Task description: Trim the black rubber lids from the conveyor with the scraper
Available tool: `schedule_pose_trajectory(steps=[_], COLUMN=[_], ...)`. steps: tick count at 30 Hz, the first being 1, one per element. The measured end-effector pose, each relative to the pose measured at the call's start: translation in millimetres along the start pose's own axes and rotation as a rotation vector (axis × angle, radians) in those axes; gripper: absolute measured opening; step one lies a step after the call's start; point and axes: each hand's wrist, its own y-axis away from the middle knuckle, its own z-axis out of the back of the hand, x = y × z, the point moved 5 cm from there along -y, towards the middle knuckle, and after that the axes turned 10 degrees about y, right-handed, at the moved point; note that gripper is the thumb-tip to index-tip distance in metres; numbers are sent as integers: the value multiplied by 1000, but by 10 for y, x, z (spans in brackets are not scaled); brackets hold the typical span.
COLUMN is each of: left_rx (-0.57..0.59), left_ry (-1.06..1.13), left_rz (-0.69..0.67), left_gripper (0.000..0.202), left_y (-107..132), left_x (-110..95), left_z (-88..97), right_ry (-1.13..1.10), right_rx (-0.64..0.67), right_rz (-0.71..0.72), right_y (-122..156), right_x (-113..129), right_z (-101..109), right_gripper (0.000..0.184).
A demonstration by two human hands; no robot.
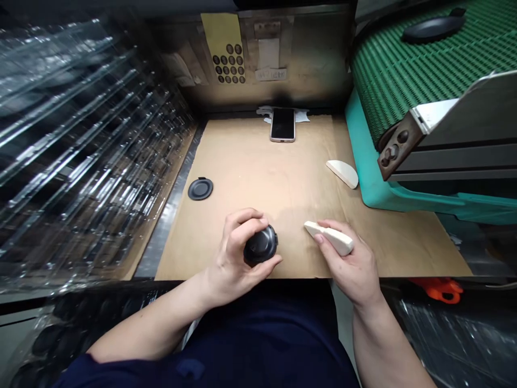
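Note:
My left hand (232, 253) is closed around a round black rubber cap (261, 245), held just above the near edge of the brown cardboard mat (283, 178). My right hand (349, 264) grips a white wedge-shaped block (329, 237) with its tip pointing left toward the cap, a short gap between them. Another flat black round cap (200, 188) lies on the mat to the left. A second white wedge (343, 172) lies at the mat's right side.
A phone (283, 124) lies face up at the back of the mat. Stacks of clear plastic trays (81, 151) fill the left. On the right a green conveyor belt (404, 70) carries a black cap (434, 27). An orange object (442, 289) sits below the table edge.

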Motion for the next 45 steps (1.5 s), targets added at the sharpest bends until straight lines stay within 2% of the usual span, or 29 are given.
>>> schedule_pose_trajectory(steps=[3,4,6,10,13,14,16,19,21,25,31,34,37,40,45], left_rx=[87,74,22,-48,-108,-86,31,188,185,86,-59,-127,-147,-109,-26], left_ry=[154,142,-24,-379,-456,-479,-541,-637,-672,-738,-817,-866,-915,-955,-986], left_rz=[345,449,554,541,499,474,418,360,349,344,381,432,504,543,513], left_gripper=[17,11,19,24,29,38,55,56,53,52,56,54,49,43,43], left_y=[-11,3,35,126,241,276,326,330,256,-63,-780,-1035,-1095,-1025,-880], left_x=[153,225,356,528,545,529,490,454,465,600,1032,1284,1521,1684,1705], left_z=[168,263,491,852,954,941,865,779,819,1034,1296,1366,1352,1251,1151], right_ry=[-9,-11,-15,-6,0,4,13,27,34,34,51,58,59,68,68], right_rx=[-1,0,1,0,1,0,-4,-15,-17,-8,-20,-32,-35,-44,-47], right_rz=[10,14,26,52,70,79,98,119,120,116,123,133,150,164,186], right_y=[16,21,28,26,24,25,27,35,39,38,23,27,33,33,30], right_x=[-11,-17,-26,-36,-34,-32,-27,-35,-50,-67,-41,-37,-40,-34,-8], right_z=[3,3,1,-9,-7,-3,5,9,2,-19,-12,-10,-20,-19,-13], right_gripper=[18,18,18,19,19,19,18,19,20,21,22,22,21,20,19])
